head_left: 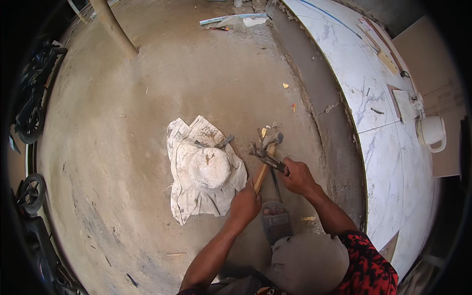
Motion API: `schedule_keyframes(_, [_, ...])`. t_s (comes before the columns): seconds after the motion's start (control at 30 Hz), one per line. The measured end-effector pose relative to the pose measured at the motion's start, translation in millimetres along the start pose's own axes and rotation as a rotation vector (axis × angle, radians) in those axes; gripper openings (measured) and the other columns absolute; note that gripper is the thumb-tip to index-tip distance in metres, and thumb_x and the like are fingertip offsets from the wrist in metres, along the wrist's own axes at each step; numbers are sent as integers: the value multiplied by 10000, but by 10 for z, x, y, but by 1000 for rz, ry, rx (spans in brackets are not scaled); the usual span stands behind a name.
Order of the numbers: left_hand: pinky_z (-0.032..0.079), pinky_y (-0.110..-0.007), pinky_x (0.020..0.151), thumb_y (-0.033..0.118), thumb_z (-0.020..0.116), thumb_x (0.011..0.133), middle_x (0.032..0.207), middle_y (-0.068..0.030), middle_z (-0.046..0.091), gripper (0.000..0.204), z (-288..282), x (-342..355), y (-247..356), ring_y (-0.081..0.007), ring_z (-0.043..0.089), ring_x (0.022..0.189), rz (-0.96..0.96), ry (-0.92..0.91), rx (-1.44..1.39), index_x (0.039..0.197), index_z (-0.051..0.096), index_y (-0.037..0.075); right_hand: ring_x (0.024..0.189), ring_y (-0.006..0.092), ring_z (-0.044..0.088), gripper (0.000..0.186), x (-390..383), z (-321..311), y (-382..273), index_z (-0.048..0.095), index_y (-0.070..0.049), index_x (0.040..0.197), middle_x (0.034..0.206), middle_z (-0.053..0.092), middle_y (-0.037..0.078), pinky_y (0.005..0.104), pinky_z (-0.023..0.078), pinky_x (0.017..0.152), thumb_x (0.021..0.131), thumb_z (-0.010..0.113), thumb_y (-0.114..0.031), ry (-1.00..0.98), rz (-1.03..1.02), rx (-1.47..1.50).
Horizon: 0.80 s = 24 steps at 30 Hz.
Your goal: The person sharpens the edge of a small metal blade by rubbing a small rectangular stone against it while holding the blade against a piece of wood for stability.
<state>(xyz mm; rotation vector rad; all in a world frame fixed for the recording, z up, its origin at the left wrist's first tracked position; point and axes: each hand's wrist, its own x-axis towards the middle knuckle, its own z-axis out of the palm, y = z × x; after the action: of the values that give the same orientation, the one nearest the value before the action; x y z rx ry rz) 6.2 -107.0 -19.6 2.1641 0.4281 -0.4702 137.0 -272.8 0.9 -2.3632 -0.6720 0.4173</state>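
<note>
My left hand [245, 206] is closed round a pale wooden handle [260, 176] that slants up to a dark metal head [278, 137], like a hammer's. My right hand [297, 176] grips a dark metal tool [264, 155], apparently pincers, crossing over that handle. A dark bar [275, 184] runs down behind them toward my sandalled foot [275, 216], partly hidden. Just left of the tools lies a crumpled white sack cloth [182, 191] with a round whitish lump [209, 168] and a small grey piece [227, 140] at its upper right.
A pole [115, 29] stands upper left. Parked motorbikes [32, 98] line the left edge. A marble-tiled ledge [373, 162] runs along the right, holding a white jug [431, 132] and long tools [386, 59]. A pipe [233, 17] lies on the concrete floor ahead.
</note>
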Motion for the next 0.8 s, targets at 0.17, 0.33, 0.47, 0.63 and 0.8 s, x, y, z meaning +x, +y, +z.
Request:
schedule_keyframes(0.17, [488, -522, 756, 175, 584, 849, 929, -279, 638, 516, -75, 153, 333, -458, 617, 865, 97, 17, -11, 1305, 417, 2, 696, 409, 621, 140, 158, -165, 808, 559, -17, 837, 731, 633, 198, 473, 488, 633, 777, 632, -118, 12, 284, -215])
schedule_keyframes(0.33, [487, -513, 763, 193, 591, 849, 949, -280, 641, 520, -57, 51, 65, -455, 620, 880, -31, 30, 16, 1314, 422, 34, 696, 416, 616, 159, 9, -36, 204, 568, -11, 822, 766, 637, 216, 486, 470, 628, 796, 635, -153, -38, 209, -104])
schedule_keyframes(0.47, [484, -505, 767, 211, 594, 846, 965, -303, 635, 528, -134, 44, 230, -466, 622, 883, 28, -27, -61, 1302, 440, -6, 687, 420, 601, 198, 68, -131, 599, 549, 13, 795, 747, 621, 211, 470, 468, 635, 811, 629, -168, 1, -237, -97])
schedule_keyframes(0.63, [502, -426, 670, 223, 583, 877, 919, -214, 652, 477, -77, -3, -10, -345, 657, 753, 145, 146, -235, 1281, 473, -6, 698, 349, 608, 239, 313, -130, 958, 525, 13, 912, 760, 592, 185, 425, 465, 650, 879, 578, -218, 173, 403, -58])
schedule_keyframes(0.8, [426, -246, 558, 185, 542, 921, 785, -35, 529, 308, -365, 97, 275, -117, 510, 637, -305, -312, -1358, 1197, 526, 49, 699, 194, 549, 311, -78, -140, 395, 524, -14, 1008, 770, 532, 79, 346, 461, 652, 912, 591, -302, 108, 499, 539])
